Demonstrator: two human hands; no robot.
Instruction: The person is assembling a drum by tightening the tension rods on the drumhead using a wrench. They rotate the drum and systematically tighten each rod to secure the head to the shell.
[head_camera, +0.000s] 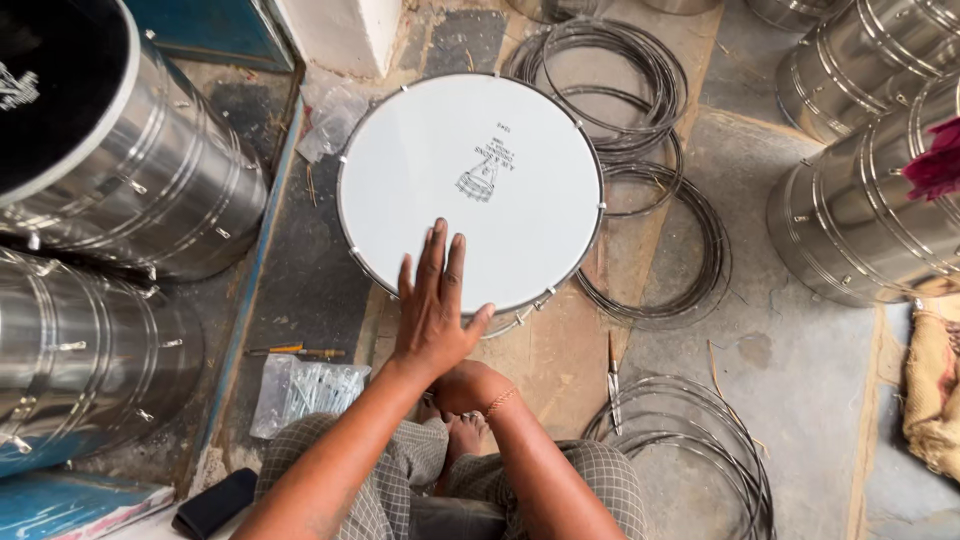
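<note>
- White drumhead (470, 190) fills the centre of the head view: a round drum standing on the floor, skin up, metal rim and tension hooks around its edge, a small dark printed mark near the middle.
- Left arm comes up from the lower left, forearm bare, reaching forward over the lap.
- Left hand (432, 310) lies flat, palm down, fingers extended and slightly spread, thumb out to the right. Fingertips rest on the near part of the drumhead; the palm overhangs the near rim. Nothing is grasped; the hand is loose and open.
- Right arm comes up from the lower middle and bends inward, a thin bracelet at the wrist.
- Right hand (462, 385) sits low, just under the left wrist and beside a bare foot; mostly hidden, so I cannot tell whether it is closed or what it touches.
- Count, steel drum shells: two lying at left (120, 190), three at right (860, 210).
- Count, wire hoop bundles: three, one behind the drum (640, 70), one to its right (700, 260), one at lower right (700, 440).
- Two clear plastic bags: one of small metal parts (305, 390) at the left knee, one (330, 115) near the wall.
- One screwdriver (300, 352) on the floor left of the drum.
</note>
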